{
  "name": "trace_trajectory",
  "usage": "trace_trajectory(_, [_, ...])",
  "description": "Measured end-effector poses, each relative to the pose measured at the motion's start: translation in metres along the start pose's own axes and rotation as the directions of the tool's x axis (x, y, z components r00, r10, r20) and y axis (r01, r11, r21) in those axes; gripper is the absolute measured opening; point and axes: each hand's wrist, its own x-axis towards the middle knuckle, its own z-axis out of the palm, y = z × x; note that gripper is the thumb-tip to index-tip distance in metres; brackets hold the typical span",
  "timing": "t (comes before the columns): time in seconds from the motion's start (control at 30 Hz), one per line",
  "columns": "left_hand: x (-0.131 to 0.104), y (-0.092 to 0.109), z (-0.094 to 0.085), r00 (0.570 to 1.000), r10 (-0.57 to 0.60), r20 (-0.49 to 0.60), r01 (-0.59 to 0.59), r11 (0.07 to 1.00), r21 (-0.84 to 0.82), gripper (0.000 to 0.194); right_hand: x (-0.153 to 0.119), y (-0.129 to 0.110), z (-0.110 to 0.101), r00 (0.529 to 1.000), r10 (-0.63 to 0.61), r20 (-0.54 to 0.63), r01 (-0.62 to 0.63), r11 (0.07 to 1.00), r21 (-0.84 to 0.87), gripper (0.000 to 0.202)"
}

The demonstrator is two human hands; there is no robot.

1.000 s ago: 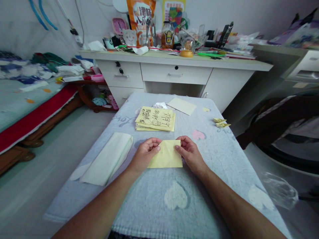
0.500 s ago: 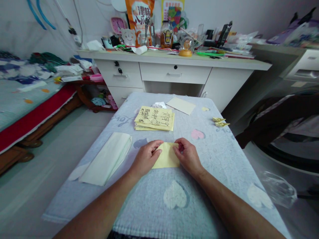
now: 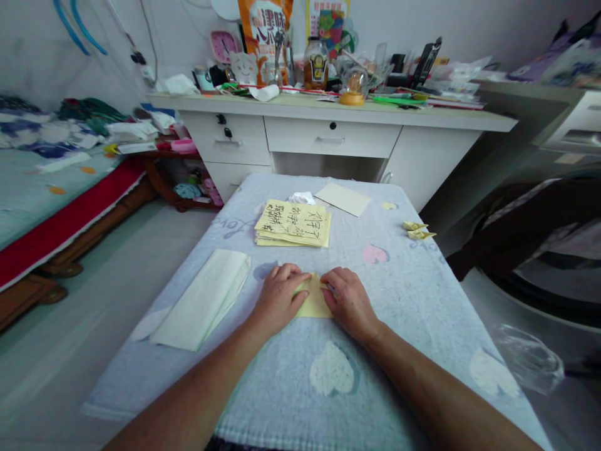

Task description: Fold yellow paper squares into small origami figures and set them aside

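Note:
A small sheet of yellow paper [image 3: 315, 305] lies on the cloth-covered table between my two hands. My left hand [image 3: 282, 294] grips its left side, fingers curled over the far corner and thumb on top. On the right side my right hand [image 3: 348, 299] pinches the far corner between thumb and fingers. The far edge appears bent inward under the fingertips, though the fingers hide much of it. Just beyond my hands is a stack of yellow paper sheets [image 3: 295, 224] with black handwriting on the top one.
A folded white-green paper [image 3: 204, 300] lies at left. Farther back are a pale card [image 3: 344, 198] and a crumpled white tissue [image 3: 302, 198]. Two small folded yellow papers [image 3: 419, 232] rest near the right edge. A cluttered white desk [image 3: 328, 138] stands behind the table.
My hands have come closer together and turned inward over the yellow paper. Less of the sheet shows, and its far corners now look bent inward. The view shifted slightly.

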Motion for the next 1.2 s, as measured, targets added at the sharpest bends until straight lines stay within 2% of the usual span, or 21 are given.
trace_trajectory(0.33, [-0.0006,0.0007,0.0004,0.999,-0.031,0.011,0.031,0.999,0.022,0.034,-0.0044,-0.0074,0.0003,0.985,-0.170,0.029,0.170,0.985,-0.010,0.008])
trace_trajectory(0.67, [0.0001,-0.0023,0.0012,1.000,-0.017,0.010,0.017,1.000,-0.005,0.037,-0.0030,-0.0047,0.0005,0.964,-0.263,0.049,0.263,0.965,0.008,0.012])
trace_trajectory(1.2, [0.0002,-0.0061,0.0020,0.999,0.005,0.032,-0.006,1.000,0.019,0.039,-0.0034,-0.0017,0.0004,0.947,-0.311,0.082,0.312,0.950,-0.004,0.014])
